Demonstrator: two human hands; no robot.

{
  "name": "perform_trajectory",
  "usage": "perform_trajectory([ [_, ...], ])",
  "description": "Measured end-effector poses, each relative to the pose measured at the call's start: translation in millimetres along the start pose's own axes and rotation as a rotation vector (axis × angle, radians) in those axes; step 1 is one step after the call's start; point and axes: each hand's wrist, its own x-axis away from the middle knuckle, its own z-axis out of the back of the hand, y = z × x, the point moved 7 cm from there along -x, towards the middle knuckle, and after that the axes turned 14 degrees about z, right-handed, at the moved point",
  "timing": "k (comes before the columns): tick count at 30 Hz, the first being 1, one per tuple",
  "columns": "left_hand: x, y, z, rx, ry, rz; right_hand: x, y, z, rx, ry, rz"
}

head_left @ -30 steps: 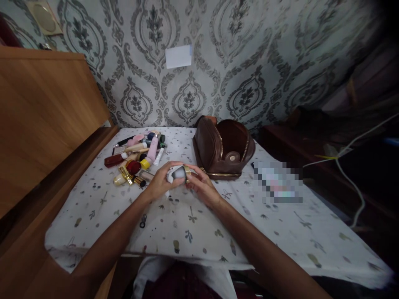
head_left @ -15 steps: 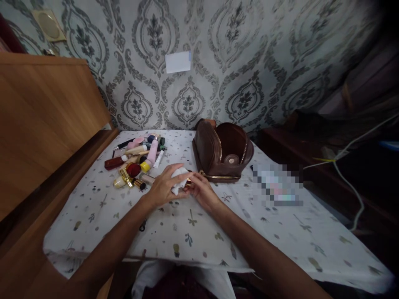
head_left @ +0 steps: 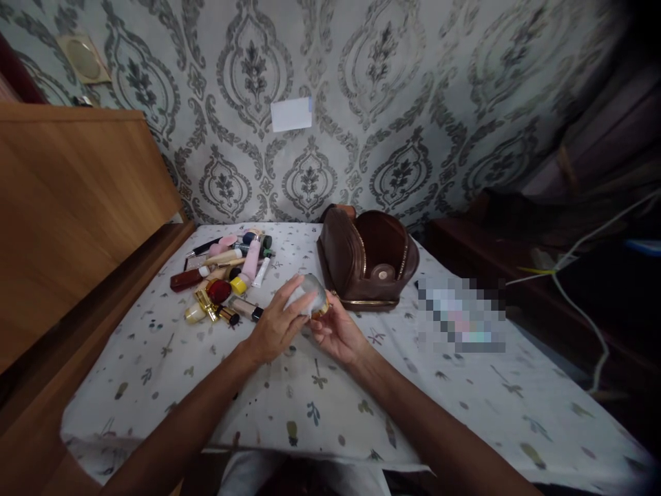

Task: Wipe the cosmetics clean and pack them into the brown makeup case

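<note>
Left hand and right hand clamped on a gold-ended jar between them

A brown bag stands just beyond the right hand; cosmetics lie to the left hand's left.

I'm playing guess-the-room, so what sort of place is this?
Probably a room in someone's home, maybe a bedroom, though I can't tell exactly. There's patterned wallpaper, a printed tablecloth and a little heap of cosmetics.
</note>
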Motion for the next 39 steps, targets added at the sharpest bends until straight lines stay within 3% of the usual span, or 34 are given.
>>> perform_trajectory([
  [6, -1, -11, 2.9, 0.175, -0.005, 0.197, 3, 2, 0, 0.008, -0.066, -0.052],
  [11, -4, -24, 3.9, 0.285, -0.068, 0.432, 0, 1, 5, 0.129, -0.075, 0.021],
  [17, -7, -43, 7.5, 0.351, -0.089, 0.653, -2, -11, 5, 0.392, -0.085, 0.294],
  [25, -2, -62, 12.0, 0.453, 0.013, 0.882, 7, -14, -9, 0.717, -0.197, 0.463],
  [30, 6, -66, -8.4, 0.787, -0.128, 1.151, 19, -26, -24, 0.935, -0.281, 0.717],
  [33, 11, -61, -16.9, 0.858, -0.230, 1.257, 30, -36, -36, 1.178, -0.331, 0.900],
  [36, 16, -52, -21.4, 0.888, -0.323, 1.309, 41, -55, -46, 1.359, -0.281, 1.054],
  [39, 17, -40, -23.1, 0.880, -0.380, 1.288, 53, -91, -57, 1.432, -0.174, 1.216],
])
